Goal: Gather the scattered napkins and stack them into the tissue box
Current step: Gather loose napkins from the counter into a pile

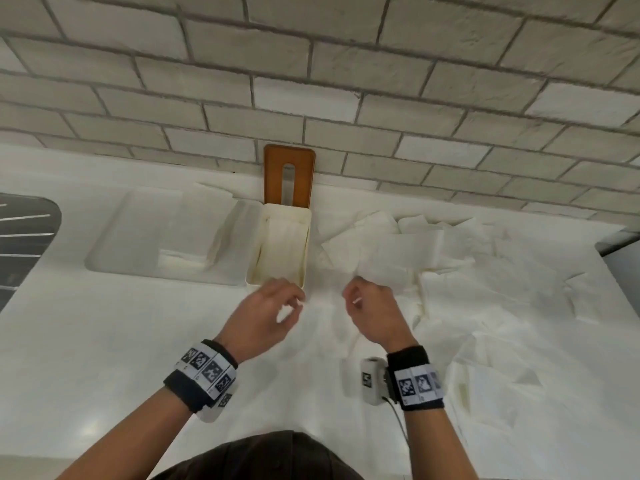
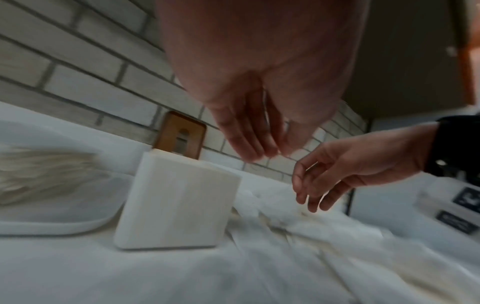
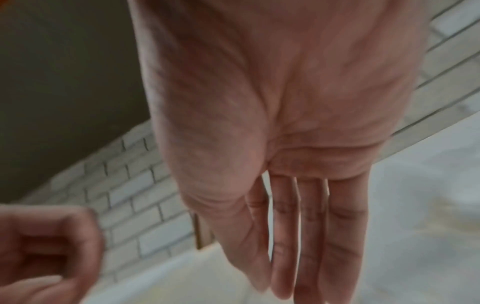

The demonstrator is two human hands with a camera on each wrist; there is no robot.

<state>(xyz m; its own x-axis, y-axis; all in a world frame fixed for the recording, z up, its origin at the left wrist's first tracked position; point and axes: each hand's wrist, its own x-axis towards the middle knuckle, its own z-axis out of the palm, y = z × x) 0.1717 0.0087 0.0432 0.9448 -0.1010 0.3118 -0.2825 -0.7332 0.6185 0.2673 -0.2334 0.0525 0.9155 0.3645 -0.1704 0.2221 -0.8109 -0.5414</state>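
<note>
The white tissue box (image 1: 254,271) stands open at the counter's middle, with folded napkins (image 1: 284,244) inside. Its wooden lid (image 1: 289,174) leans on the brick wall behind it. Scattered white napkins (image 1: 398,251) cover the counter to the right of the box. My left hand (image 1: 277,306) hovers just in front of the box's near end, fingers loosely bent, holding nothing. My right hand (image 1: 367,306) hovers beside it over the napkins' near edge, empty too. The right wrist view shows the right hand (image 3: 298,257) with straight fingers. In the left wrist view the box (image 2: 179,201) sits below the left hand (image 2: 262,152).
A shallow white tray (image 1: 114,237) left of the box holds more napkins (image 1: 180,261). A dark surface with light stripes (image 1: 24,237) lies at the far left. The counter ends at a dark edge (image 1: 616,244) on the right. The brick wall runs close behind.
</note>
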